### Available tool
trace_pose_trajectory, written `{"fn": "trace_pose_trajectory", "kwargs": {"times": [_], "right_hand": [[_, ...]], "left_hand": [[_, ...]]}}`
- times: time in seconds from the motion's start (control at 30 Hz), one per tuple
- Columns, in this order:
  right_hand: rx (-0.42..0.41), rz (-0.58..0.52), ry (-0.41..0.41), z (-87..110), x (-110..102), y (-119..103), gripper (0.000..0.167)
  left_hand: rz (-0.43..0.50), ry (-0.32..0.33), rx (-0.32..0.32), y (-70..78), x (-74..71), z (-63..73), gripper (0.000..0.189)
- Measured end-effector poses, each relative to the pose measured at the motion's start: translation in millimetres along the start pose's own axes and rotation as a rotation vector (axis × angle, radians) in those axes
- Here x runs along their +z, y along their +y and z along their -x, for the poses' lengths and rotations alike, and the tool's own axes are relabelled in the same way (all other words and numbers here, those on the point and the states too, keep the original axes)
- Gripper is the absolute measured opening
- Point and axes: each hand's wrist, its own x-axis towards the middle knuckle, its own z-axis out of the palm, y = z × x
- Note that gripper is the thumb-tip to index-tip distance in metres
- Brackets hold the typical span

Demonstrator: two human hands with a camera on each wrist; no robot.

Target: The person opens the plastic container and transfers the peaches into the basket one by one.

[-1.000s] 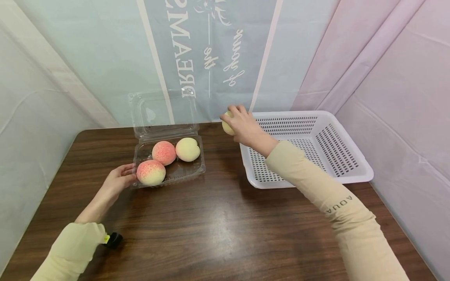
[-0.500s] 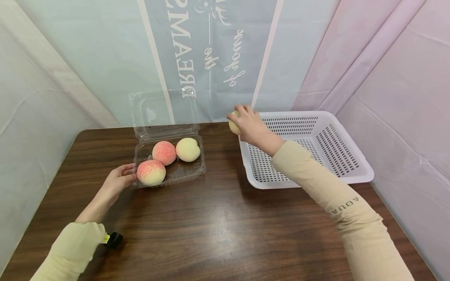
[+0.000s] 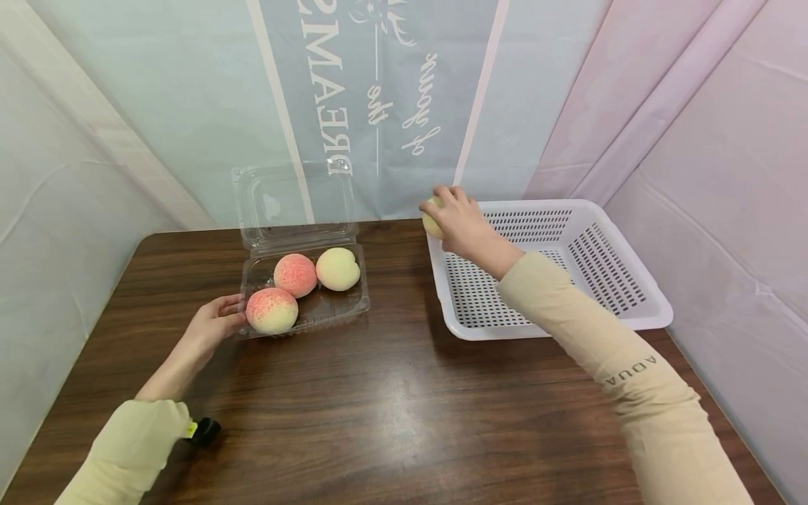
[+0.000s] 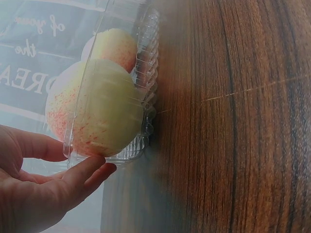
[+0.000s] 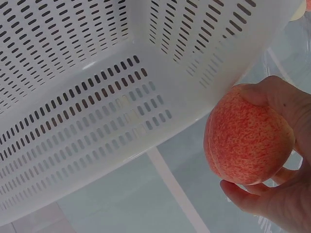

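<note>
Peach (image 5: 249,138) is hanging in the curled right hand (image 3: 463,223), beside the far-left corner of the white basket (image 3: 489,333). Left hand (image 3: 213,324) is pinching the clear box (image 3: 328,306) by its left edge.

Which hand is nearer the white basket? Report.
Right: the right hand, gripping a peach, is at the basket's left end; the left hand touches the clear container farther left.

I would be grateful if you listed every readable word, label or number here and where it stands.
"DREAMS": backdrop cloth, mirrored, last letter cut off.
"the": backdrop cloth, mirrored.
"of your": backdrop cloth, mirrored.
"AQUA": right sleeve, probably; the Q is unclear.
Yellow label by the black wrist device: too small to read.
Nothing readable on the peaches, clear clamshell or white basket.
</note>
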Motion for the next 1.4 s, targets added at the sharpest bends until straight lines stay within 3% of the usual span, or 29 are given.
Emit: {"fn": "trace_pose_trajectory", "kwargs": {"times": [1.0, 1.4], "right_hand": [[0.068, 0.003, -0.044, 8.8, 10, 23, 0.071], [0.059, -0.018, -0.041, 12.5, 20, 31, 0.070]], "left_hand": [[0.017, -0.003, -0.002, -0.2, 0.4, -0.2, 0.052], [0.021, -0.002, 0.006, 0.7, 0.2, 0.2, 0.052]]}}
